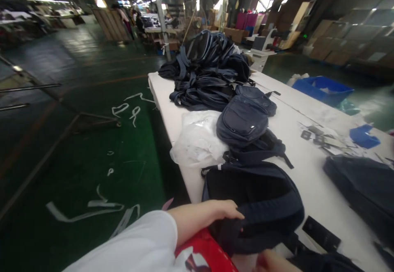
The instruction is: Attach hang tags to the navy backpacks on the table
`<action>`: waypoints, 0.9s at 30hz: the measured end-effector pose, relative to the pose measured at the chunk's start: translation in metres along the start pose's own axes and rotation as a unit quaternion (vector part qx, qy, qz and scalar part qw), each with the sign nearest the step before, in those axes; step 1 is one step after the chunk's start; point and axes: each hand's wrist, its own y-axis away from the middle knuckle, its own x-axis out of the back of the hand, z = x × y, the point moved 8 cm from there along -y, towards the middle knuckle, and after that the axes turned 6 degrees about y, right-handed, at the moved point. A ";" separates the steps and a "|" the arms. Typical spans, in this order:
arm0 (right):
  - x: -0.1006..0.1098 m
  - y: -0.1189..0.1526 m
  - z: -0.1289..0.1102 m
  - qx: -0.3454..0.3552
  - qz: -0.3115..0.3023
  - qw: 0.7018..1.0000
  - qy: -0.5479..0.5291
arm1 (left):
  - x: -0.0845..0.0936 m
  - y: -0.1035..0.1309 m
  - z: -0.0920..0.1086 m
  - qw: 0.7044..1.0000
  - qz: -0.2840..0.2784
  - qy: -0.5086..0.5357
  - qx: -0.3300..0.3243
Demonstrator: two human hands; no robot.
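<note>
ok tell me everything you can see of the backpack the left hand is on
The backpack looks like fabric, dark navy around a black area, with rounded corners. It lies on the near part of the white table. The left hand touches its left side; the right hand is blurred at the frame's bottom, contact unclear.

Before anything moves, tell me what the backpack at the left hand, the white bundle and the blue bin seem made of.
Backpack: probably woven fabric, matte dark navy, judging by its soft folds.
White bundle: likely thin plastic film, being crinkled, translucent and slightly shiny.
Blue bin: perhaps plastic, given its evenly coloured walls; too blurred to be sure.
</note>
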 end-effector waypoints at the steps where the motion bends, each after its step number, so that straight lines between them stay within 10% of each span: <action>1: 0.011 0.000 -0.022 0.038 -0.033 0.999 0.010 | 0.013 0.002 -0.008 1.000 -0.017 0.002 0.010; 6: 0.064 -0.015 -0.166 0.235 -0.044 0.971 0.030 | 0.046 0.010 -0.038 0.997 -0.064 -0.034 0.021; 13: 0.020 -0.089 -0.244 0.309 0.047 0.937 0.155 | 0.030 -0.001 -0.033 0.977 -0.067 -0.197 -0.052; 19: 0.040 -0.145 -0.239 0.246 0.183 0.929 0.208 | 0.004 0.006 -0.048 0.920 -0.135 -0.349 -0.117; 27: -0.002 -0.157 -0.147 0.188 -0.005 0.954 0.233 | 0.026 0.014 -0.056 0.908 -0.162 -0.368 -0.117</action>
